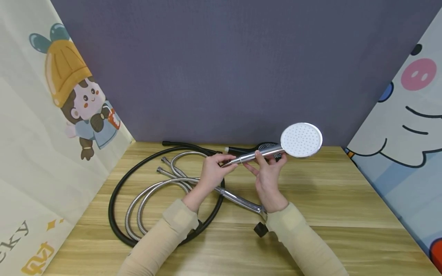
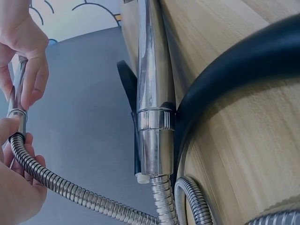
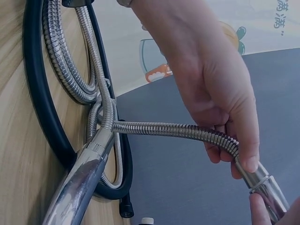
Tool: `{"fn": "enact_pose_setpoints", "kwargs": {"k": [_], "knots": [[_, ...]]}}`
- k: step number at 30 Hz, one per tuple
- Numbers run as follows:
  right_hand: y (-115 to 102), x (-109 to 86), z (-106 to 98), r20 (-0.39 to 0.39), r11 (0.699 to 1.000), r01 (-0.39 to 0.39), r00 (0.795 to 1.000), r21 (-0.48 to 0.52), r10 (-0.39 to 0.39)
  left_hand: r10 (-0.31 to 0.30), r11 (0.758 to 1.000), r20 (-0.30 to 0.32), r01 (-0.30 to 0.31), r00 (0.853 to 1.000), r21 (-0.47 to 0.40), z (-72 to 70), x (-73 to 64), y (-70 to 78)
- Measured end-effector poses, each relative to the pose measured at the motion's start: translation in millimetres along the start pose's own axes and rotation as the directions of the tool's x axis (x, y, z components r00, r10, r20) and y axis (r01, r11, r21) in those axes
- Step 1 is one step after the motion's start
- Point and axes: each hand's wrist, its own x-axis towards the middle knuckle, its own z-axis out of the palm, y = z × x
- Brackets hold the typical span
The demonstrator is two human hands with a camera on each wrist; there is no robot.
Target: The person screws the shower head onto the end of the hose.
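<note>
A chrome hand shower [image 1: 301,140] with a round white spray face is held up above the table, its face toward me. My right hand [image 1: 268,180] grips its handle, thumb on top. At the handle's lower end, my left hand [image 1: 212,170] pinches the chrome end fitting [image 3: 253,174] of a metal shower hose [image 2: 70,190]. In both wrist views that fitting meets the handle; whether it is fully tightened, I cannot tell. Below my hands a second chrome hand shower [image 1: 241,202] lies on the table, partly behind my right sleeve.
On the wooden table [image 1: 328,191], a black hose [image 1: 115,191] loops around coiled metal hoses [image 1: 141,207]. A black hand shower [image 1: 241,151] lies at the back by the grey wall [image 1: 214,76]. Near my right sleeve is a small black block-like piece [image 1: 261,229]. Printed panels flank both sides.
</note>
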Motion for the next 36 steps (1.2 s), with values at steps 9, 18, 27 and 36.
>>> {"fn": "enact_pose_setpoints", "kwargs": {"k": [9,18,27,36], "knots": [[-0.9,0.9,0.5,0.006,1.0,-0.008,1.0,-0.02,0.008,-0.027,0.997,-0.019,0.025,0.999,-0.069,1.4,-1.3,-0.3],[-0.8,0.2,0.7,0.084,0.999,-0.034,0.996,-0.002,0.034,-0.035,0.988,-0.078,0.022,0.996,-0.154,0.1,-0.8,8.6],[0.3,0.1,5.2,0.04,0.997,0.028,0.999,0.075,-0.031,-0.011,0.981,-0.151,-0.019,0.988,-0.195,-2.7,-6.0,31.9],[2.8,2.5,6.5,-0.009,0.994,0.094,0.996,0.053,-0.093,-0.022,0.973,-0.166,-0.017,0.986,-0.231,-2.7,-5.6,28.1]]}}
